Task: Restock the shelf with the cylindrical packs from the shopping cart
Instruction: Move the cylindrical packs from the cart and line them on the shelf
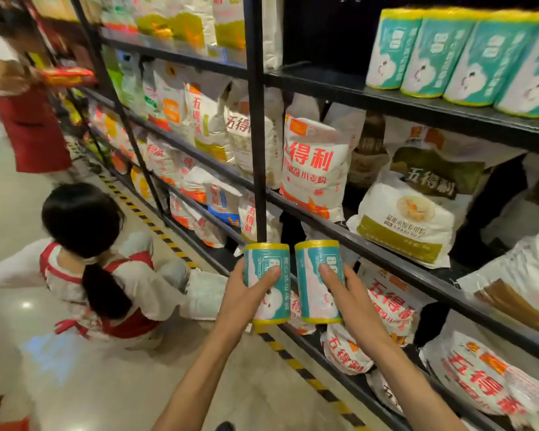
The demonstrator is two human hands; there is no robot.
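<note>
Left hand (246, 295): gripping one upright teal pack (266, 283), thumb wrapping its front
Right hand (344, 295): gripping a second pack (318, 281) just beside the first; both hovering before the shelf (417, 104)

Flour bags (313, 169) fill lower racks; a person (106, 275) crouches on the floor (75, 384).

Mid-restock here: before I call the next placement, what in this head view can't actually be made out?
- Shopping cart: not in the head view at all, so the packs left are unknown.
- Row of teal packs on the top shelf: cut off by the right edge; its length is unknown.
- Shelf space left of that row: too dark to judge.
- Fingers behind the left pack and right pack: hidden by the packs.
</note>
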